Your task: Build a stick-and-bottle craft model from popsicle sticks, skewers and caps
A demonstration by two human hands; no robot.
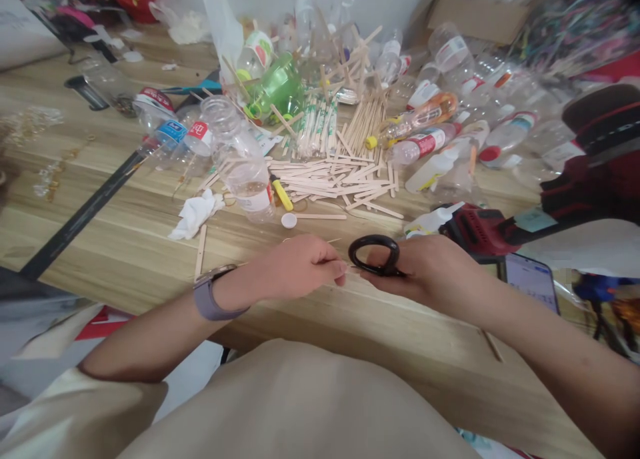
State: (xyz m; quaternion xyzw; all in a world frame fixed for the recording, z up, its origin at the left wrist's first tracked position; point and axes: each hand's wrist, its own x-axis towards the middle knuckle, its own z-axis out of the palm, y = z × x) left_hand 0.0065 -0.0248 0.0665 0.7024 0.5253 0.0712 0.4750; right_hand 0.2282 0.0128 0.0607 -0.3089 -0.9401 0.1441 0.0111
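Note:
My right hand (425,269) is closed around a pair of scissors (374,237), whose black loop handle sticks up above the fingers. Most of the blades are hidden; a thin tip points toward my left hand (305,265). That hand is pinched, thumb against fingers, just left of the scissors. Something thin and pale shows at its fingers, too small to name. Beyond the hands lie a flat wooden stick (321,217), a round white cap (289,220) and a yellow-handled tool (283,193).
Many loose wooden sticks (333,179) spread over the table, with plastic bottles (423,142) piled behind. A clear jar (250,182) and crumpled tissue (196,213) sit at left. On the right are a red and black power tool (483,227) and a phone (531,280).

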